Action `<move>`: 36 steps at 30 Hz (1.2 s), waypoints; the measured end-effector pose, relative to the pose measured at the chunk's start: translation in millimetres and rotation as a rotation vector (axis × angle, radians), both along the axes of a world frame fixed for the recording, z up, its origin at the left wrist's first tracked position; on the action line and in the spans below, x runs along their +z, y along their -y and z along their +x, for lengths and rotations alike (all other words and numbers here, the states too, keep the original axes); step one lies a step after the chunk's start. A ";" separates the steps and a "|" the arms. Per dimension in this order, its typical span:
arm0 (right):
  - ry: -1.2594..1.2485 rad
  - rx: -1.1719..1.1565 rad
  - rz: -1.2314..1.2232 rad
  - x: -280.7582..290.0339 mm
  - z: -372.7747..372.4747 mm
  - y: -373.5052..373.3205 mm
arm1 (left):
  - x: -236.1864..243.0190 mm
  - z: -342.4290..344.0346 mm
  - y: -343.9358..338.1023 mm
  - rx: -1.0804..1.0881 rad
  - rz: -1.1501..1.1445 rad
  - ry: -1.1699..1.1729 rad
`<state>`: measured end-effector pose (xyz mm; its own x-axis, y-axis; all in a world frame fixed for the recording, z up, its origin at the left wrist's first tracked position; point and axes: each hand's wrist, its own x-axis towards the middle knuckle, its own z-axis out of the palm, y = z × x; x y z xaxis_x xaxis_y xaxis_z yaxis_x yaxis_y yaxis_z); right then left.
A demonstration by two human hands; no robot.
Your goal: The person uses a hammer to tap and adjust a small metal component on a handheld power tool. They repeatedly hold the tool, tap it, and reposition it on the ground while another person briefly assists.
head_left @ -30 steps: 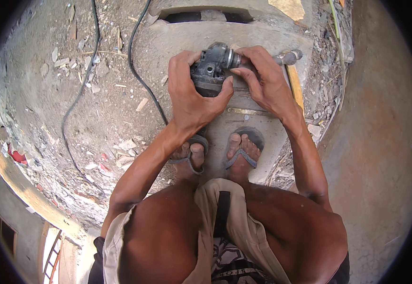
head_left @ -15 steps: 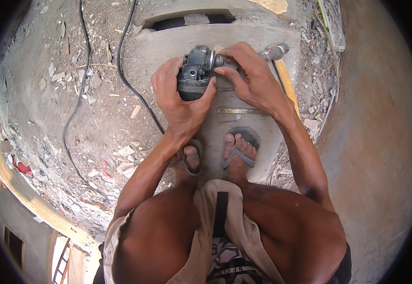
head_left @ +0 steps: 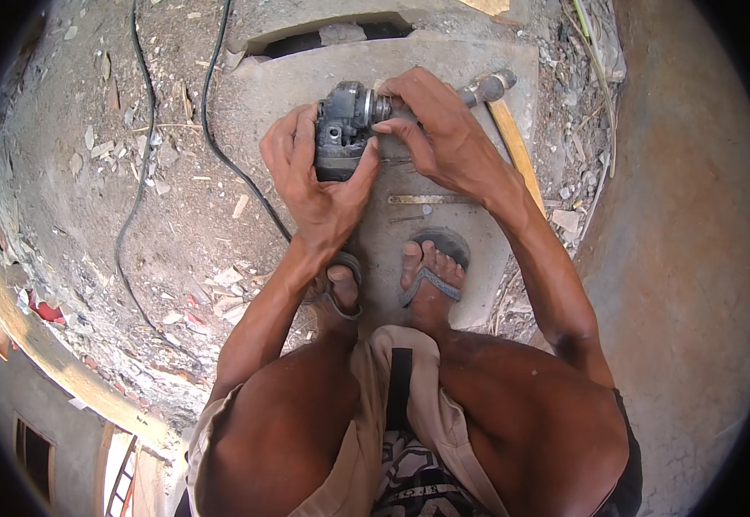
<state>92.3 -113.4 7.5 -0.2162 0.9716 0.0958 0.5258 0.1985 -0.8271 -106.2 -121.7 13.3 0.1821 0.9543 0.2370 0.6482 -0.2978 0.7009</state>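
Observation:
I am squatting over a grey concrete slab (head_left: 469, 77). My left hand (head_left: 319, 181) is wrapped around the dark grey body of an angle grinder (head_left: 340, 129), held above the slab. My right hand (head_left: 431, 129) pinches the grinder's silvery spindle end with its fingertips. A black power cord (head_left: 220, 146) runs from the grinder away across the ground. A hammer (head_left: 500, 103) with a wooden handle lies on the slab just right of my right hand. A flat metal strip (head_left: 431, 199) lies on the slab below the hands.
My feet in sandals (head_left: 431, 276) stand on the slab's near end. Rubble and chips litter the dirt (head_left: 133, 172) on the left. A second black cable (head_left: 138, 172) curves there. A smooth reddish wall (head_left: 693, 215) rises at the right. A dark gap (head_left: 323, 39) opens behind the slab.
Both hands and the grinder have shifted left and slightly up in view. My right hand's fingers have moved onto the grinder's spindle end.

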 end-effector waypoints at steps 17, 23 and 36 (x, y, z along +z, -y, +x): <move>-0.051 -0.017 -0.218 10.5 -0.3 -4.6 | -2.9 -2.0 -0.1 -0.016 0.007 0.022; -0.079 -0.041 -0.117 3.2 -2.7 -2.5 | -3.7 -1.4 -0.1 -0.021 -0.009 0.032; -0.175 -0.064 -0.300 3.4 1.5 -6.9 | 1.3 -1.7 -1.1 -0.036 -0.026 -0.016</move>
<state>93.8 -106.5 10.9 -0.1591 0.9732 -0.1658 0.3741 -0.0960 -0.9224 -107.9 -120.6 14.5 0.2202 0.9529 0.2087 0.6488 -0.3029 0.6981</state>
